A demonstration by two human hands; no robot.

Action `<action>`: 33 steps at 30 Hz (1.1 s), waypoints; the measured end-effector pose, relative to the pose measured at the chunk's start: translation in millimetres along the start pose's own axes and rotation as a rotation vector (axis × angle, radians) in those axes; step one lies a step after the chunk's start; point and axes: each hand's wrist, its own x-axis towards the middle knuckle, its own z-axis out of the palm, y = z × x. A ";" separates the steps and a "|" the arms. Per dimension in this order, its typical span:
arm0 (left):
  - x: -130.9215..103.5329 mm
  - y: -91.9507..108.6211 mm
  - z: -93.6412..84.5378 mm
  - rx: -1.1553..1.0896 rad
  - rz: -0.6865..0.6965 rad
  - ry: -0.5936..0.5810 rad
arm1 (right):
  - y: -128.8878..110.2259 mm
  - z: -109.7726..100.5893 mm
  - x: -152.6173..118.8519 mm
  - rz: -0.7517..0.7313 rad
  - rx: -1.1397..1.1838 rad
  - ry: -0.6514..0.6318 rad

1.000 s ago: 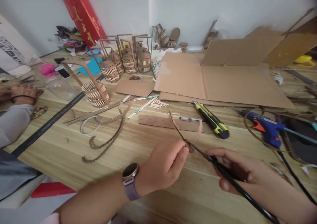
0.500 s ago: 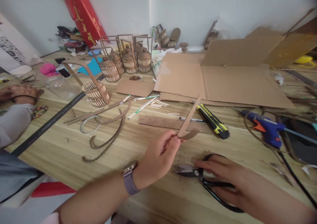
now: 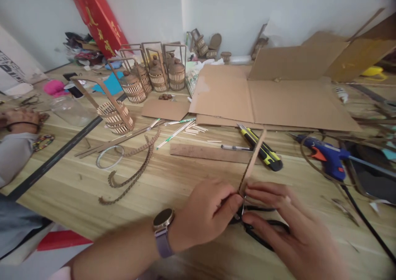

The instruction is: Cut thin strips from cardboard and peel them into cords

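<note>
A narrow tan cardboard strip (image 3: 254, 160) with a dark corrugated edge points up and away from me. My left hand (image 3: 213, 210), with a watch on its wrist, pinches its lower end. My right hand (image 3: 287, 218) is beside it, its fingertips at the strip's right side. The right thumb is apart from the fingers, and nothing is plainly gripped between them. Black-handled scissors (image 3: 262, 241) are low at the table, partly behind the right thumb and fingers; their blades are mostly hidden by my hands.
A yellow-black utility knife (image 3: 269, 155) lies past the strip, with a blue glue gun (image 3: 331, 158) to the right. Flattened cardboard (image 3: 225, 90) and small lidded baskets (image 3: 176, 74) stand behind. Corrugated strips (image 3: 139, 172) lie left. Another person's hand (image 3: 23, 119) rests at far left.
My left hand has lowered the strip toward me and turned it more upright. My right hand has moved up from the scissors' handles to the strip. The view has shifted slightly.
</note>
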 end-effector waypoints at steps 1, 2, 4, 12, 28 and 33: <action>-0.4 -0.1 1.3 0.043 0.060 -0.002 | -2.2 1.0 0.2 -0.013 0.012 0.025; -0.6 -0.7 2.2 0.083 0.111 -0.001 | -3.7 1.4 0.6 -0.023 0.023 0.040; -0.7 -2.4 2.7 0.145 0.176 -0.012 | -5.2 0.9 2.1 -0.034 0.050 0.044; 0.3 -4.9 -0.7 0.168 0.261 -0.038 | -4.3 -1.5 3.0 0.032 0.143 0.016; -4.5 -1.7 6.1 0.150 0.316 0.046 | -9.4 5.8 0.7 0.006 0.132 0.077; -3.0 -1.9 5.3 0.137 0.278 -0.011 | -9.5 5.5 2.5 0.083 0.229 0.086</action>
